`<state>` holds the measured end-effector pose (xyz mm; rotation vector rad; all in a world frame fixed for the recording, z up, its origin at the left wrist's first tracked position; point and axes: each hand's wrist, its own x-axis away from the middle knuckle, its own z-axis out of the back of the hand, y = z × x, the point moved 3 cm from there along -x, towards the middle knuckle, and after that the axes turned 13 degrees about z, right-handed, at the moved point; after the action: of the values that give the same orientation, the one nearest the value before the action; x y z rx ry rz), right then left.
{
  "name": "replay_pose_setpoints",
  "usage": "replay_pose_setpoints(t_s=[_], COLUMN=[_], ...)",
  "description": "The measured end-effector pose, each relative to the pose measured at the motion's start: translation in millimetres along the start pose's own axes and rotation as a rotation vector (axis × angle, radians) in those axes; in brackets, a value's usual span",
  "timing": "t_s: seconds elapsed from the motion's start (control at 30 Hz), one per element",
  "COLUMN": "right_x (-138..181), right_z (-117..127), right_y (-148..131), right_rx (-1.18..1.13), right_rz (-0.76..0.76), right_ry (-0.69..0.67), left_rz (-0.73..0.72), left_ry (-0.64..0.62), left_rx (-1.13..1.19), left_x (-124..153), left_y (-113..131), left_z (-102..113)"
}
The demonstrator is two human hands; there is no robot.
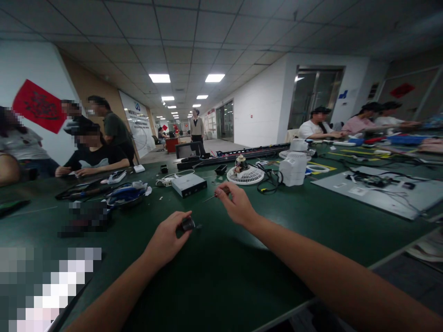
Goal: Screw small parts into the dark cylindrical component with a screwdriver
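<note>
My left hand (169, 235) is closed on a small dark cylindrical part (188, 224), gripped between thumb and fingers just above the green table (207, 286). A small piece juts from the part's right end, too blurred to name. Further forward and to the right, my right hand (235, 203) is wrapped round a screwdriver (209, 198) whose thin shaft points left and slightly down. The shaft's tip is apart from the cylindrical part. Beyond the hands lies a grey optical drive (189, 185), closest to the screwdriver's tip.
A white fan grille with a motor (245, 174) and a white plastic housing (292, 168) stand behind my right hand, with black cables (272, 184). A metal panel (384, 189) carries electronics at right. A blue bundle (126, 193) lies at left. People sit around the table.
</note>
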<state>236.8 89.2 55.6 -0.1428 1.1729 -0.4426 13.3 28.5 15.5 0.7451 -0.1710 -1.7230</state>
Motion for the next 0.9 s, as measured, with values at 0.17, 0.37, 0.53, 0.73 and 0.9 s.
replay_pose_setpoints(t_s=[0.17,0.37,0.53,0.73,0.9], right_x=[2,14,25,24,18], right_z=[-3,-36,-61,-55,-36], right_y=[-2,-6,-6,3,24], right_rx=[0.075,0.137,0.173,0.151,0.209], right_rz=[0.191,0.26,0.271,0.23,0.091], right_ry=[-0.08,-0.525,-0.792,-0.825,-0.738], left_rz=[0.01,0.077,0.129,0.131,0.12], left_ry=[0.001,0.084,0.118,0.101,0.062], left_rx=[-0.033,-0.086,-0.094,-0.104,-0.069], left_x=[-1,-3,-5,-4,-2], left_y=[0,-4,-8,-4,-3], left_z=[-1,2,4,4,2])
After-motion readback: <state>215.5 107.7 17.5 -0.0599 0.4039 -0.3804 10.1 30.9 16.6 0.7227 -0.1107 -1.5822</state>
